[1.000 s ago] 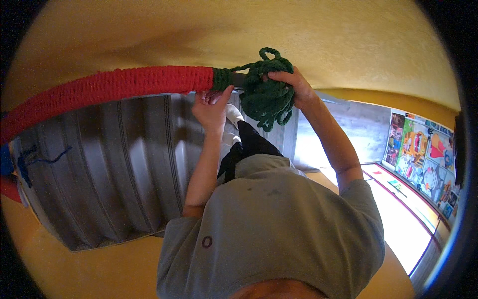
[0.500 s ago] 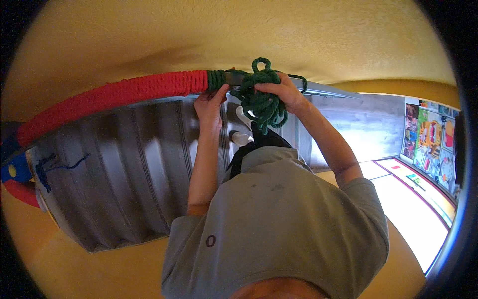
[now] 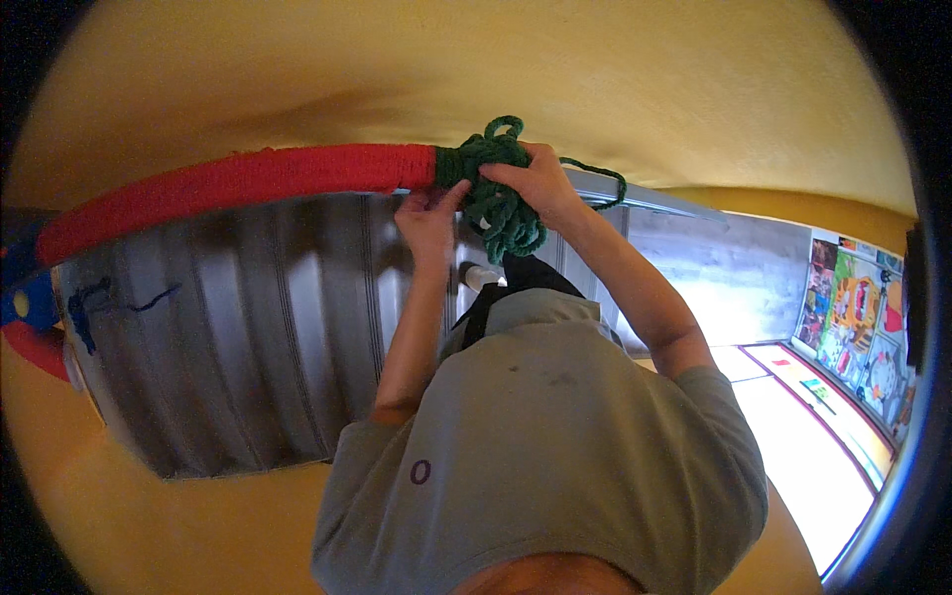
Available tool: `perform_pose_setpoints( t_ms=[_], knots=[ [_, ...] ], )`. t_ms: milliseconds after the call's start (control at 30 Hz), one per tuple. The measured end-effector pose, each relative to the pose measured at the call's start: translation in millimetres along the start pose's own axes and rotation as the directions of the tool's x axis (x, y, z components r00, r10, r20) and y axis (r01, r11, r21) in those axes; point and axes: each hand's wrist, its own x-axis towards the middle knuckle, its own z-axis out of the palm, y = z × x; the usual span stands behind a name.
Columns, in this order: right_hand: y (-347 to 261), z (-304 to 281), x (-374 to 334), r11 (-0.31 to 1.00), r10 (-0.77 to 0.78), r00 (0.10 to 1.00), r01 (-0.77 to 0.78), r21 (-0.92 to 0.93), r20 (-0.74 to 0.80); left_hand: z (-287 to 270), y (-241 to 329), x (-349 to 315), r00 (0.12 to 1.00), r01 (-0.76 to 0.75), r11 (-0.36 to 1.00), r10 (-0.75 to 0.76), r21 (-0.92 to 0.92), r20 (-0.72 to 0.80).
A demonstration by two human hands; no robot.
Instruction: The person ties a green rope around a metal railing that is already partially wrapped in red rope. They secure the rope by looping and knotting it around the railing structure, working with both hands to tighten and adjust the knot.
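A handrail wrapped tightly in red cord (image 3: 248,178) runs across the upper part of the view. Right of the red, a short band of green rope (image 3: 449,167) is wound round it. My right hand (image 3: 543,188) grips a looped bundle of the same green rope (image 3: 506,223) against the rail, thumb across the loops. One strand trails behind that hand to the right. Below the green band, my left hand (image 3: 428,226) has its fingers drawn together, the tips at the rope on the rail's near side. What lies behind these fingertips is partly hidden.
Grey steps (image 3: 268,337) descend below the rail at left. The bare grey rail (image 3: 654,201) continues rightward along a yellow wall (image 3: 635,79). Dark blue cord (image 3: 89,302) lies at far left, near a blue wrapped part (image 3: 35,302). Colourful pictures (image 3: 858,307) hang at right.
My right hand and the rope bundle have moved left, up against the green band. My left hand has shifted slightly right and down. The trailing strand hangs further out behind the rail.
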Motion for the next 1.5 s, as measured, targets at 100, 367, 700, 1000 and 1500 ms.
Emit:
perform_pose_setpoints(
  t_ms=[100,367,700,1000,1500],
  knots=[
    [-2.2,13.4,3.5,0.997,-0.070,0.997,0.070,-0.016,-0.013,-6.2,-10.4,4.5,0.999,-0.032,0.998,0.032,0.050,-0.004],
    [-7.0,-25.5,4.1,0.984,-0.118,0.984,0.134,-0.116,0.134,-4.5,-9.1,3.6,0.998,0.050,0.992,-0.047,-0.113,0.032],
    [-7.1,-45.1,27.1,0.997,-0.050,0.982,0.059,-0.047,0.182,-7.0,-16.0,1.4,0.952,0.306,0.842,-0.272,-0.444,0.140],
    [-16.3,-18.6,23.8,0.949,0.011,0.982,-0.070,0.308,0.191,-10.9,-27.6,-2.3,0.715,0.610,0.255,-0.585,-0.750,0.382],
    [-66.5,-44.7,38.5,0.899,0.406,0.877,-0.434,0.062,0.259,31.5,0.3,-62.3,0.761,0.447,-0.035,-0.510,-0.894,0.401]
  ],
)
